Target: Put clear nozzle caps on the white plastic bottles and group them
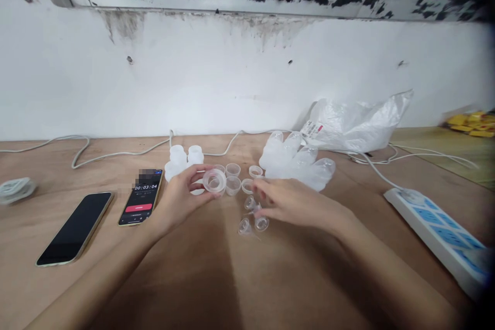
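Observation:
My left hand [189,188] is closed around a translucent plastic container [214,181], its round opening turned toward me. Just right of it stand clear small cups [233,185]. My right hand [284,198] hovers with thumb and fingers apart, fingertips beside a clear plastic ring [247,186]; whether they touch it I cannot tell. Another ring [256,171] lies behind. Under and in front of the right hand are several small clear funnel-shaped pieces [244,226]. White translucent bottles [195,154] stand behind my left hand, partly hidden. Several clear dome-ended pieces [296,160] lie beyond my right hand.
On the left lie a dark phone [75,228], a phone showing a timer [141,196] and a coiled white cable [16,190]. A plastic bag [351,122] rests against the wall. A power strip [436,234] and yellow items [472,122] are on the right.

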`<state>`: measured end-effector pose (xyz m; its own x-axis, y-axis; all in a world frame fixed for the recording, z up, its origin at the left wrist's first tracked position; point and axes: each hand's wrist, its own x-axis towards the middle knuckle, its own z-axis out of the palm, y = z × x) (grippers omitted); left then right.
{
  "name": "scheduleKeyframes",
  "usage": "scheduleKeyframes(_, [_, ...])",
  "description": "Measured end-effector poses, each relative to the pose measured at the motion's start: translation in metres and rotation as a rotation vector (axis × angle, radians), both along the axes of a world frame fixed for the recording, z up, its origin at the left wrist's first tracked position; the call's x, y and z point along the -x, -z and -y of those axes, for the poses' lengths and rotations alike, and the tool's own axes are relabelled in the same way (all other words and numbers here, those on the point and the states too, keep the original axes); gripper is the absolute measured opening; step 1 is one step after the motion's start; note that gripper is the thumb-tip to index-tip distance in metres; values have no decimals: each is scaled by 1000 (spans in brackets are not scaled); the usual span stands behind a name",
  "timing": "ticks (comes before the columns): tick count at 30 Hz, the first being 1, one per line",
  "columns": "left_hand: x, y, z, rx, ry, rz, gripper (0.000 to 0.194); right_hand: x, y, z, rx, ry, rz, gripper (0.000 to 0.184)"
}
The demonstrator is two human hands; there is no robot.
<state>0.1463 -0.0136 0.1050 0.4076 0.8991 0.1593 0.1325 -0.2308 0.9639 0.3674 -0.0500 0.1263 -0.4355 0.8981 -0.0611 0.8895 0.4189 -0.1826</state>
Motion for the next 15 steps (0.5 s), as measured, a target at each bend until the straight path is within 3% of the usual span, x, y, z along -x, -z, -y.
scheduleKeyframes(2, [2,-5,0,10,4,-7,43,-3,6,-3,155,-20,73,20])
scheduleKeyframes(4, [3,-9,0,2,2,-32,42,-3,13,-6,210,-39,115,15])
scheduleKeyframes(8, [2,-10,0,-29,2,-104,39,-1,20,-12,182,-83,142,17])
scheduleKeyframes(15, [1,-1,-1,-184,51,-137,35,-5,8,-12,109,-139,30,16])
